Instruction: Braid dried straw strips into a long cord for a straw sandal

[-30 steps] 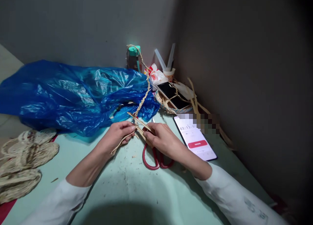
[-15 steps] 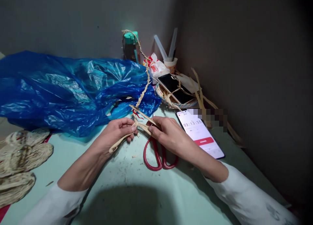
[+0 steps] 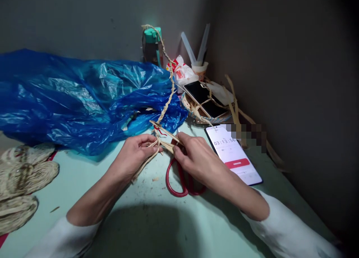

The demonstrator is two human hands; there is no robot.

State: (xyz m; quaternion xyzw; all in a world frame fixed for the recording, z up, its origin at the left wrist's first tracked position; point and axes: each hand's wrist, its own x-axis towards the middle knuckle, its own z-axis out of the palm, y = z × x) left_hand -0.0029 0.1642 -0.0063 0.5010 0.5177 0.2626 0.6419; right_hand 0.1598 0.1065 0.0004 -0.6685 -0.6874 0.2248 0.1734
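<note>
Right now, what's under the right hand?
Red-handled scissors lie beneath the right hand: parts of both handle loops show; much of the rest is covered.

- The braid point(image 3: 169, 97) is a narrow plait of pale straw; its far end arches across the top of the bottle point(image 3: 151, 50), and the rest curves away to a near end well apart from it.
- The red thread point(image 3: 160, 130) sits at that near end, one tail trailing right.
- The left strands point(image 3: 144, 163), unbraided, slant leftward, away from the bottle.
- The right strands point(image 3: 166, 146), flat and loose, spread rightward on the bottle's near side.
</note>
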